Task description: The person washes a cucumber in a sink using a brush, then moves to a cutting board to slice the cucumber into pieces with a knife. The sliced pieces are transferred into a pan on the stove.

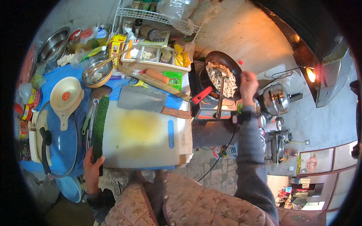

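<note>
At the left edge of the white cutting board (138, 147), my left hand (92, 171) holds the lower end of a green cucumber (101, 127). My right hand (249, 84) is raised at the right rim of a dark wok (223, 56), fingers curled; whether it grips the rim or anything else cannot be told. Sliced pale food (229, 88) lies in the wok with a long-handled metal ladle (221, 99). The wok, with a red handle grip (202, 95), sits tilted over a stove (212, 113). A cleaver (142, 98) with a wooden handle lies across the board's top edge.
Left of the board are a glass lid (63, 147), a cream-coloured pan (65, 94) and a metal bowl (97, 70) with chopsticks. Behind it lie a carrot (157, 75) and a condiment tray (152, 65). A pressure cooker (275, 99) stands right of the wok; a black cord (217, 160) hangs below the stove.
</note>
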`<state>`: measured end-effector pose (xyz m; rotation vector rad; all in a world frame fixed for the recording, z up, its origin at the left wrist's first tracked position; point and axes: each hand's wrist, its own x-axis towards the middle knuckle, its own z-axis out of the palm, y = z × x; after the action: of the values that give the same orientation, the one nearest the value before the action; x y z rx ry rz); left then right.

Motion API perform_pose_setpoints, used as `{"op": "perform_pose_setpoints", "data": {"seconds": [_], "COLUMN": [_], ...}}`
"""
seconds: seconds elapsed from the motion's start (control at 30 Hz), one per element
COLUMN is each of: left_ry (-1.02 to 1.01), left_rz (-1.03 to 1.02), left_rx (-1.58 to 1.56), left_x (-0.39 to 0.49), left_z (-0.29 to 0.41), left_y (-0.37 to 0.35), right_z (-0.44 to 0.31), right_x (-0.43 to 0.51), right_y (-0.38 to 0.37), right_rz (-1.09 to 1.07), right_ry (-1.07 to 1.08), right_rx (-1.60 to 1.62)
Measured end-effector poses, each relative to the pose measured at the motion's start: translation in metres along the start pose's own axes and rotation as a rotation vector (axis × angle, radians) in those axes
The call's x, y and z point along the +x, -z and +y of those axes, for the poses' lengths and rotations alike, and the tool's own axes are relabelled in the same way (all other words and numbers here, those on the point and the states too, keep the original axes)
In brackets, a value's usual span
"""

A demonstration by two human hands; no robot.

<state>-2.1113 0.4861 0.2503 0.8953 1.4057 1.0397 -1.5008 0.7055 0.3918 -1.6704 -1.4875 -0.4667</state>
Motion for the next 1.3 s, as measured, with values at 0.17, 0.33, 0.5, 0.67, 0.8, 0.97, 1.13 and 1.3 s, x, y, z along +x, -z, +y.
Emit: {"op": "perform_pose_setpoints", "data": {"seconds": [0.17,0.33,0.5,0.67,0.8,0.97,1.13,1.3], "left_ry": [-0.048,-0.149,-0.291,-0.451,-0.477,-0.447,-0.408,-0.404], "left_rz": [0.002,0.039,-0.001,-0.189,-0.205,-0.138,-0.106,-0.066], "left_rx": [0.036,0.286,0.583,0.744,0.816,0.813,0.729,0.73], "left_x": [-0.016,-0.018,-0.014,0.0,-0.002,-0.014,-0.021,-0.017], "left_z": [0.018,0.019,0.019,0.013,0.004,-0.005,-0.008,-0.007], "left_y": [-0.025,-0.038,-0.045,-0.063,-0.064,-0.054,-0.055,-0.065], "right_z": [0.08,0.002,-0.111,-0.15,-0.146,-0.156,-0.19,-0.209], "right_x": [-0.022,-0.095,-0.195,-0.211,-0.205,-0.214,-0.22,-0.231], "right_y": [-0.016,0.038,0.07,0.001,-0.055,-0.051,0.035,0.118], "right_rz": [-0.269,-0.287,-0.679,-0.715,-0.753,-0.862,-0.887,-1.078], "right_ry": [-0.132,-0.132,0.165,0.354,0.44,0.413,0.082,-0.31], "right_rx": [-0.102,0.181,0.36,0.217,-0.065,-0.096,0.1,0.433]}}
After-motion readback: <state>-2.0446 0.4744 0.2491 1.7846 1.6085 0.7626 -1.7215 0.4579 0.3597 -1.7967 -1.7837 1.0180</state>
